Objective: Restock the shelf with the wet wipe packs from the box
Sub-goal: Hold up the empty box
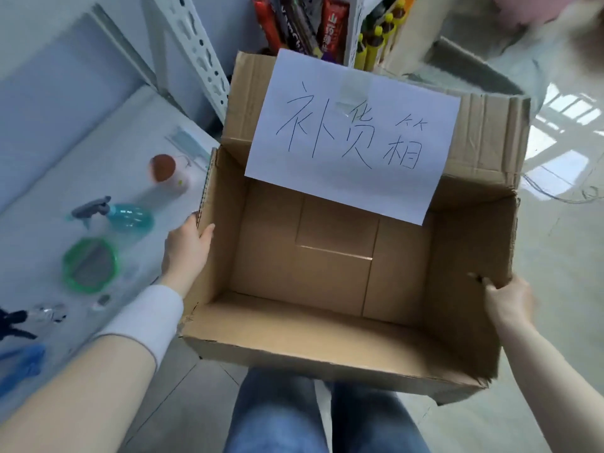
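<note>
Our left hand (186,246) and right hand (505,297) grip opposite walls of the cardboard box (327,282), mouth upward, long axis left-right.

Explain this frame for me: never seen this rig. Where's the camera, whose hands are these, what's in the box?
No robot here: one wide-angle camera on a person's head, looking down. The left hand and right hand grip opposite walls of an open cardboard box held above their jeans. The box looks empty; no wet wipe packs show. A handwritten paper sign is taped to its far flap. At left, a white shelf carries a blue spray bottle and a green-rimmed round item.
</note>
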